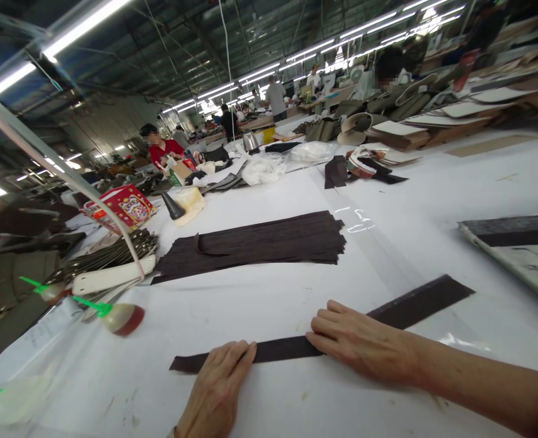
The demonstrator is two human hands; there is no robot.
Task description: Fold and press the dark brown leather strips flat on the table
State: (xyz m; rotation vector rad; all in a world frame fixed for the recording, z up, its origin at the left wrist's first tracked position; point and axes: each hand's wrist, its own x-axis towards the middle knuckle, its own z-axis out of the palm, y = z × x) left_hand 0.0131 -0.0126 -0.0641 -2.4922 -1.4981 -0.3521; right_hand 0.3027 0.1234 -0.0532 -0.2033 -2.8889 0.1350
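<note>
A long dark brown strip (pixel 287 349) of leather-like material lies across the white table in front of me. It looks narrow, as if folded lengthwise, between my hands and broader beyond my right hand. My left hand (pixel 218 380) is closed over it near its left end, fingers together and pressing down. Farther along, my right hand (pixel 355 344) grips the strip with bent fingers; the thumb is partly hidden. Behind both hands, a fanned stack of similar dark strips (pixel 259 243) rests flat, one loose end curling up.
Glue bottles with green nozzles (pixel 120 317) stand at the left, by a pale slanting pole (pixel 90 191). A board with a dark strip (pixel 519 243) lies at the right. Farther back are a red box (pixel 129 207), plastic bags (pixel 264 169), stacked sheets (pixel 400 132) and several people.
</note>
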